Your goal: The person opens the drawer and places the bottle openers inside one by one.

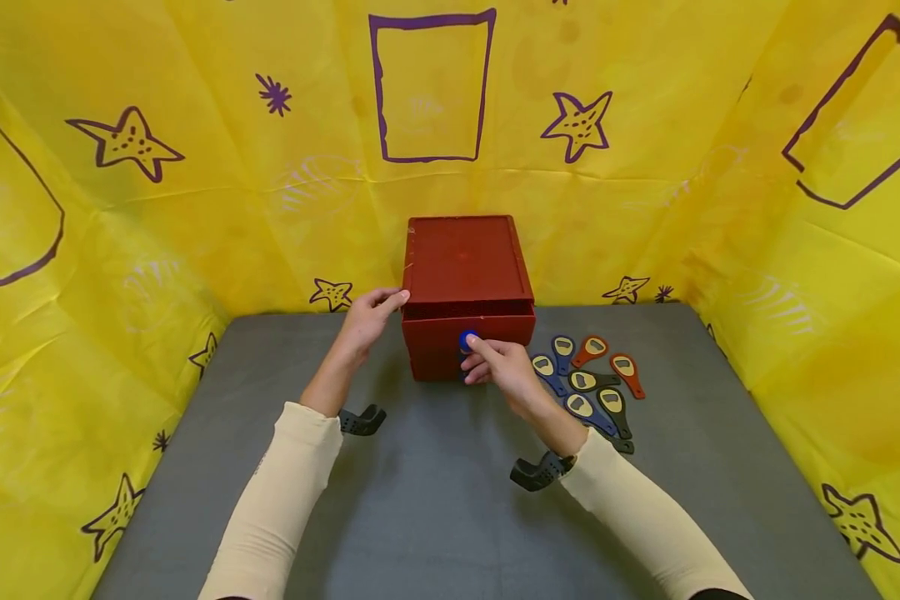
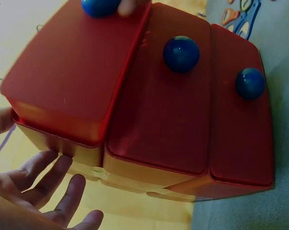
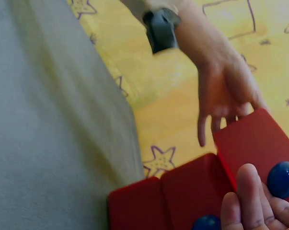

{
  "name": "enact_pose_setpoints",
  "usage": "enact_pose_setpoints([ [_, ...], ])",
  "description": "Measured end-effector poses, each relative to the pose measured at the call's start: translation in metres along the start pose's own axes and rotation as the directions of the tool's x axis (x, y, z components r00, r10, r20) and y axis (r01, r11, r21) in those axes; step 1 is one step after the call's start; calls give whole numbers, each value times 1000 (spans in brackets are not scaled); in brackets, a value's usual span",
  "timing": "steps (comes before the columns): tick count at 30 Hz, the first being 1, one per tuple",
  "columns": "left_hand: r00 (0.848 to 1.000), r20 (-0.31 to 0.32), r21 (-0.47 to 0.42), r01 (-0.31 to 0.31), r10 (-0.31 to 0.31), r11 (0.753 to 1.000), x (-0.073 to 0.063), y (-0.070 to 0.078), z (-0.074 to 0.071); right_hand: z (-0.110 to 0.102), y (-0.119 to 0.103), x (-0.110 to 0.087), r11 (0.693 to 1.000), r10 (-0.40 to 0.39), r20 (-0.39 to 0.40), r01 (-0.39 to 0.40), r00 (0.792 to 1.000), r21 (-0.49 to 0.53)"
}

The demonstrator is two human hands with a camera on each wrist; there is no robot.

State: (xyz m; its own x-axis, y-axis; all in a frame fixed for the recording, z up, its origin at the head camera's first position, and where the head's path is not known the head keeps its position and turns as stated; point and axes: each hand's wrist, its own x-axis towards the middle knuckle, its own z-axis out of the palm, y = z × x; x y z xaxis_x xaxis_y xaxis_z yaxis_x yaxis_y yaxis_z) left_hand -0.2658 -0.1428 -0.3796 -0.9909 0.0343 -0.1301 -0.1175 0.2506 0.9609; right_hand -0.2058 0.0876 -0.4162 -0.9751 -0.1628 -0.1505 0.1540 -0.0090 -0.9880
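Observation:
A red drawer unit (image 1: 463, 258) stands at the back of the table, its top drawer (image 2: 77, 62) pulled partly out. The left wrist view shows two lower drawers (image 2: 158, 96) flush in the unit, each with a round blue knob. My right hand (image 1: 498, 367) pinches the top drawer's blue knob (image 3: 282, 179) between thumb and finger. At the unit's upper left edge, my left hand (image 1: 367, 321) rests with its thumb on top and its fingers, fairly straight and spread, against the side.
Several bottle openers (image 1: 581, 380) in blue, orange and black lie in a cluster right of the unit. Behind and beside the grey table (image 1: 450, 500) hangs a yellow cloth (image 1: 270, 233) with purple drawings.

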Motion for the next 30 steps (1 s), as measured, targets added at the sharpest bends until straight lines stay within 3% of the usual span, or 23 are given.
enact_pose_setpoints([
  [21,997,-24,-17,-76,75,997,2,-7,3,10,15,-77,996,-67,-11,66,998,-56],
  [30,997,-21,-23,-80,79,997,1,-6,3,12,19,-94,992,-113,28,115,993,-57],
])
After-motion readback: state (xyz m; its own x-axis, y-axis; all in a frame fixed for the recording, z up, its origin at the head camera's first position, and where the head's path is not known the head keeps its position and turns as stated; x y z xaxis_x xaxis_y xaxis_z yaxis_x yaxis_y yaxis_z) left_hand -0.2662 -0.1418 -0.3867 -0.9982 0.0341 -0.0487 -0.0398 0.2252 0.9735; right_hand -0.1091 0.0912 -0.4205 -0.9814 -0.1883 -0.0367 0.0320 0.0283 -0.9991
